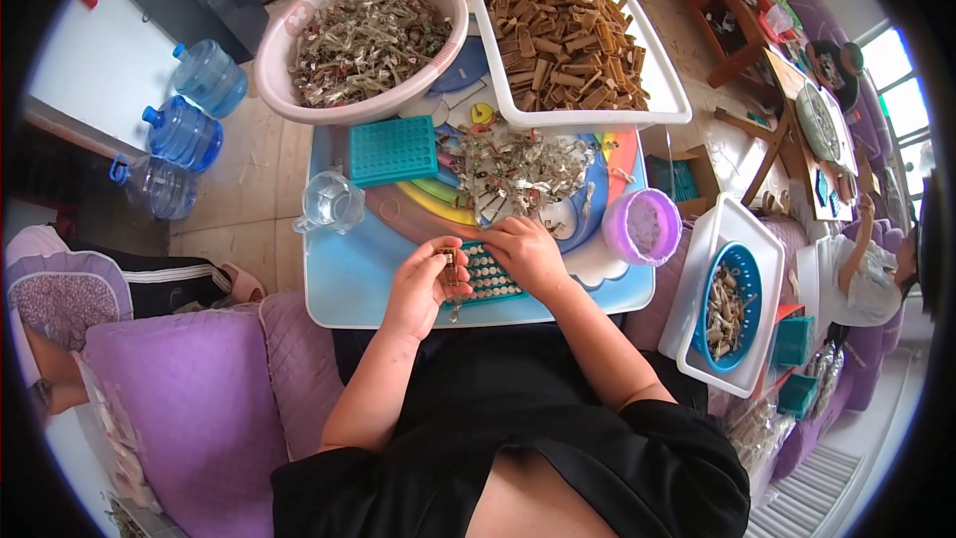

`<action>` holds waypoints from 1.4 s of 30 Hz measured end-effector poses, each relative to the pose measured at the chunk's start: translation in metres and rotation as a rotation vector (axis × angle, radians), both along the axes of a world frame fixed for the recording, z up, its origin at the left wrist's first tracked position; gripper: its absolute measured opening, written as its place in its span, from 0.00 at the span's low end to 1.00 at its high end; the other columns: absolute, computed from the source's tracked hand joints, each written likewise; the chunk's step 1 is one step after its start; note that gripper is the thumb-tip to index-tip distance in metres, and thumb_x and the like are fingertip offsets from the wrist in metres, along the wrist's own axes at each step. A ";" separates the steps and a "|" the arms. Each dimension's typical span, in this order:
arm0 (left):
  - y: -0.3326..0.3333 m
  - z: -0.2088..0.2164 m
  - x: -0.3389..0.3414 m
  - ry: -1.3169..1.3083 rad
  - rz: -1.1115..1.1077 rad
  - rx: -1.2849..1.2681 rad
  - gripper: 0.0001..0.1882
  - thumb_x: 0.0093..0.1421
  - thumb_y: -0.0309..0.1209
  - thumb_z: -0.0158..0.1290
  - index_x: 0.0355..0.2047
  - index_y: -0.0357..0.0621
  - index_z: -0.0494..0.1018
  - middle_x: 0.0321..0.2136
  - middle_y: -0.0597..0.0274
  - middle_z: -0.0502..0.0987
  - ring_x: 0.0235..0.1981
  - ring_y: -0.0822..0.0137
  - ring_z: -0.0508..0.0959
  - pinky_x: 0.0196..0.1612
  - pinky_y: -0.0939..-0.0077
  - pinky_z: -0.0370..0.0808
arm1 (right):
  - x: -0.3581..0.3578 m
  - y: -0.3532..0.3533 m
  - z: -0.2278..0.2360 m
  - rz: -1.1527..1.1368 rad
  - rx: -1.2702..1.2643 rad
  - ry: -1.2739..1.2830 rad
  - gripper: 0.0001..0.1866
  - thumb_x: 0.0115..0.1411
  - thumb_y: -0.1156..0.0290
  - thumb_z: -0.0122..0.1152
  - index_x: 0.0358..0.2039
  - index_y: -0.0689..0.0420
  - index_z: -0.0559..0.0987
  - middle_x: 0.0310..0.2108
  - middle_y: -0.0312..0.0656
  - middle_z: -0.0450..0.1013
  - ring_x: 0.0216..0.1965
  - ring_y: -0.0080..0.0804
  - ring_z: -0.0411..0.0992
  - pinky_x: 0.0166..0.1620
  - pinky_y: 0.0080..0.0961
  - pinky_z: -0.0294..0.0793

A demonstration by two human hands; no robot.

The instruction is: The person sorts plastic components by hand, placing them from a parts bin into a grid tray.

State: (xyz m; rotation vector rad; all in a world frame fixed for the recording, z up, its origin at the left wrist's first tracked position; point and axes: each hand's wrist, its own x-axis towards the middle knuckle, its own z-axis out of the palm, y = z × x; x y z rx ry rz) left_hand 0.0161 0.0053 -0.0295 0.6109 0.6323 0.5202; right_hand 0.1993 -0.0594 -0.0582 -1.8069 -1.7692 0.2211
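My left hand (406,289) is closed around a small brown plastic casing (449,267), held upright at the table's near edge. A thin silvery strip (455,315) hangs below that hand. Beside it lies a teal tray (518,293) with rows of round whitish pieces. My right hand (531,254) reaches over the tray's far edge, fingers bent and drawn together; whatever they pinch is too small to make out. Just beyond is a loose heap of silvery strips with bits of red and green (518,171).
A pink basin (271,65) of similar strips and a white bin (680,105) of brown casings stand at the back. A glass mug (334,201), an empty teal tray (392,149) and a purple tub (640,229) flank the heap. At right, a blue basket (711,339) sits in a white tray; another person (864,274) is beyond.
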 end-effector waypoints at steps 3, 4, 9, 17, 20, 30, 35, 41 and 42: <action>0.000 0.002 -0.001 0.009 0.003 -0.012 0.15 0.61 0.28 0.39 0.47 0.36 0.64 0.34 0.59 0.72 0.33 0.68 0.75 0.36 0.72 0.76 | -0.003 0.004 -0.004 0.091 -0.052 -0.097 0.11 0.47 0.71 0.60 0.34 0.51 0.79 0.31 0.35 0.72 0.35 0.35 0.71 0.39 0.32 0.69; 0.000 0.003 -0.001 0.008 0.002 -0.018 0.15 0.61 0.28 0.39 0.48 0.35 0.64 0.35 0.58 0.72 0.34 0.67 0.75 0.38 0.71 0.76 | -0.003 0.005 -0.004 0.093 -0.052 -0.097 0.11 0.47 0.71 0.60 0.34 0.51 0.79 0.31 0.35 0.72 0.35 0.35 0.71 0.39 0.32 0.69; 0.000 0.001 -0.003 -0.003 0.012 -0.020 0.16 0.62 0.28 0.40 0.49 0.35 0.63 0.37 0.56 0.73 0.36 0.66 0.75 0.41 0.69 0.75 | -0.001 0.005 -0.005 0.129 -0.089 -0.119 0.09 0.48 0.71 0.58 0.32 0.55 0.78 0.31 0.36 0.72 0.34 0.37 0.71 0.39 0.33 0.70; -0.002 0.004 0.001 0.011 -0.009 0.028 0.17 0.63 0.26 0.43 0.51 0.35 0.64 0.40 0.55 0.73 0.39 0.66 0.76 0.46 0.69 0.75 | -0.018 -0.003 0.042 -0.076 -0.032 0.567 0.08 0.49 0.77 0.61 0.31 0.61 0.77 0.29 0.42 0.75 0.28 0.37 0.75 0.31 0.28 0.75; -0.005 0.005 0.003 0.061 -0.023 0.056 0.16 0.63 0.26 0.44 0.51 0.36 0.66 0.42 0.58 0.73 0.40 0.69 0.75 0.47 0.75 0.74 | -0.029 -0.005 0.052 -0.069 0.095 0.527 0.08 0.49 0.76 0.61 0.31 0.61 0.77 0.30 0.44 0.76 0.28 0.39 0.75 0.31 0.28 0.76; -0.016 0.000 0.010 0.104 0.044 0.254 0.18 0.61 0.20 0.45 0.53 0.34 0.64 0.46 0.58 0.71 0.43 0.74 0.73 0.47 0.80 0.71 | -0.034 -0.006 0.040 0.021 0.305 0.159 0.09 0.47 0.75 0.62 0.32 0.58 0.77 0.32 0.42 0.76 0.32 0.38 0.75 0.35 0.30 0.75; -0.021 -0.003 0.011 0.161 0.047 0.475 0.19 0.60 0.17 0.45 0.52 0.33 0.63 0.47 0.59 0.71 0.46 0.73 0.72 0.47 0.80 0.70 | -0.030 -0.006 0.043 0.032 0.209 0.302 0.07 0.47 0.76 0.62 0.29 0.59 0.78 0.32 0.43 0.75 0.33 0.39 0.75 0.36 0.29 0.75; -0.030 0.006 0.016 0.272 0.076 0.690 0.18 0.60 0.16 0.44 0.52 0.32 0.64 0.42 0.58 0.74 0.44 0.75 0.72 0.46 0.81 0.69 | -0.026 -0.006 0.052 -0.036 -0.018 0.736 0.06 0.45 0.82 0.64 0.26 0.64 0.77 0.34 0.45 0.75 0.36 0.33 0.75 0.40 0.25 0.74; -0.030 0.010 0.017 0.295 0.099 0.737 0.18 0.60 0.16 0.44 0.52 0.32 0.64 0.41 0.58 0.74 0.43 0.75 0.73 0.45 0.81 0.69 | -0.027 -0.005 0.050 -0.070 -0.059 0.901 0.06 0.45 0.85 0.63 0.26 0.65 0.77 0.35 0.45 0.74 0.37 0.30 0.74 0.42 0.24 0.74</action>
